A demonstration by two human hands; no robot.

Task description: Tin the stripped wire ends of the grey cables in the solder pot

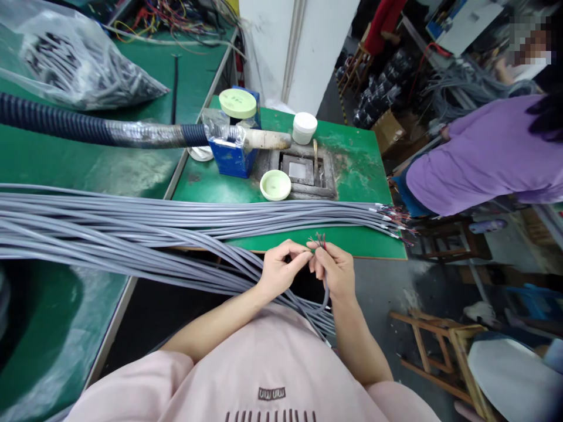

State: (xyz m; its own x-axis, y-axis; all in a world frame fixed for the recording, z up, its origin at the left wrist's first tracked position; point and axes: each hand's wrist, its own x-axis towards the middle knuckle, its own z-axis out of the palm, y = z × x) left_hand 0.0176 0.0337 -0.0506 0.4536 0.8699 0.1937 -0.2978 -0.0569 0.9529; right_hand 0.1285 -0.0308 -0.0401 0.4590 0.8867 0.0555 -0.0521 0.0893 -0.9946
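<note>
Lengthwise forward, cable (wires foremost)

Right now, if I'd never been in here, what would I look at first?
Probably the long bundle of grey cables, sweeping in from the left edge over the green tabletop. Near the middle, the right hand holds a cable end, with the left hand at its thin wires. At the right, a person's purple shirt stands out.

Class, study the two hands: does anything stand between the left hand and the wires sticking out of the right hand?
Nothing visible does: the left hand has its fingertips right beside the wires; the pale green bowl sits farther off, beyond the gray cables.
</note>
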